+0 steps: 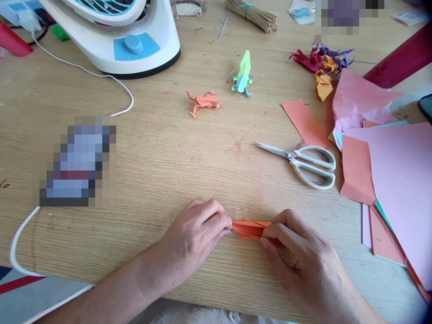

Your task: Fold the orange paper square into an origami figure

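Observation:
Between my two hands, low over the near part of the table, is a narrow folded orange origami paper [249,229] with layered creases and small points along its sides. My left hand [202,229] pinches its left tip between thumb and fingers. At the other end, my right hand [297,254] is closed on the paper and hides that end. Farther up the table lies a finished-looking orange origami frog [205,100]. Beside it stands a green and blue origami figure [243,76] with thin curled legs.
White-handled scissors [297,162] lie right of centre. Coloured paper sheets [401,180] pile up at the right, near several folded paper figures [326,67]. A white fan [141,45], a blurred-out phone-like device [76,162] and its white cable [16,238] occupy the left. Bundled sticks [251,13] lie behind.

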A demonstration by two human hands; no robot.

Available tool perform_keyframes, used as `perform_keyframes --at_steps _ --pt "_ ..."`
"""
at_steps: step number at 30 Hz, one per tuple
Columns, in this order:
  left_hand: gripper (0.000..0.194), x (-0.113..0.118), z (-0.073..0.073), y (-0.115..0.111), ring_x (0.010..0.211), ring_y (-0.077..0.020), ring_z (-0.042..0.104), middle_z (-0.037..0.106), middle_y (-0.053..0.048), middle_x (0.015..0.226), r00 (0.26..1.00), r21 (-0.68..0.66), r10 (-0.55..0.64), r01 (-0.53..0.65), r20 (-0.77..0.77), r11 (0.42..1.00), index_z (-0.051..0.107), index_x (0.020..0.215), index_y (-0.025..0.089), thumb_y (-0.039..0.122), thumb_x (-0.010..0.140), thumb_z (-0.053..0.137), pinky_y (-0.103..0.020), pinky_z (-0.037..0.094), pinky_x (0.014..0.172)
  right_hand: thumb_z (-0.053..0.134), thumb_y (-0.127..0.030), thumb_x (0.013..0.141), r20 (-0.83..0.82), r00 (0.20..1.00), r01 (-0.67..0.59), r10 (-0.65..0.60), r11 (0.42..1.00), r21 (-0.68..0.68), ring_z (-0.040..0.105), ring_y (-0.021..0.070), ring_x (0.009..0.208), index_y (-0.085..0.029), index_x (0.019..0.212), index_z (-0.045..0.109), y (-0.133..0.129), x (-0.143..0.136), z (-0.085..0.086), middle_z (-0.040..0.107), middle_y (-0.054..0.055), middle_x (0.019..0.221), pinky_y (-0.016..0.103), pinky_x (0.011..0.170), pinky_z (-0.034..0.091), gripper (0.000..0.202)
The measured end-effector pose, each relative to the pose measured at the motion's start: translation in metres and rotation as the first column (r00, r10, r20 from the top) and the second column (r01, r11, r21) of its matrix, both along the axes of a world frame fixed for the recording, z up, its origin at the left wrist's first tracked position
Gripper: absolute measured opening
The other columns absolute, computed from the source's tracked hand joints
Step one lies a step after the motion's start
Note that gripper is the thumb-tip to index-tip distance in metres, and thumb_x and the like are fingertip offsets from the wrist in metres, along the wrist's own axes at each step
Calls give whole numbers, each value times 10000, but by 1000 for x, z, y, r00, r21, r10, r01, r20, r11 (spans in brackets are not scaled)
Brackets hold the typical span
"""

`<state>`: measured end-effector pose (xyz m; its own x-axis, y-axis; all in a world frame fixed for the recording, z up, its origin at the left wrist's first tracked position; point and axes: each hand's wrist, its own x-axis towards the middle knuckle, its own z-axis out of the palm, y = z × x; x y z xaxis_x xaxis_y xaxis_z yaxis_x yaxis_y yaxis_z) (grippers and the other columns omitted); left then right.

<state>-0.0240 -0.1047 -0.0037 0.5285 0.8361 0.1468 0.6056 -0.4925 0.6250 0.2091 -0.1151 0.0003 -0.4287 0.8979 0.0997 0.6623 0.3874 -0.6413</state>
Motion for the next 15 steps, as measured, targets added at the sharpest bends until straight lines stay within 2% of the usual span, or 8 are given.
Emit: perform_keyframes --at_steps 10,15 --pt "173 3 -3 3 787 -135 526 557 0 847 1000 26 4 -3 -28 1000 599 885 164 131 1005 479 -296 420 772 500 -117 941 -12 1000 -6 6 1000 -9 552 125 641 -189 823 616 0 1 0 544 35 795 252 558 474 181" --pt "189 6 1 3 753 -155 506 538 -7 835 996 -46 6 -10 -86 999 602 869 160 105 992 469 -315 403 723 500 -109 941 -23 1000 3 -4 1000 -29 535 122 638 -187 826 610 0 0 0 533 30 796 254 554 457 178"
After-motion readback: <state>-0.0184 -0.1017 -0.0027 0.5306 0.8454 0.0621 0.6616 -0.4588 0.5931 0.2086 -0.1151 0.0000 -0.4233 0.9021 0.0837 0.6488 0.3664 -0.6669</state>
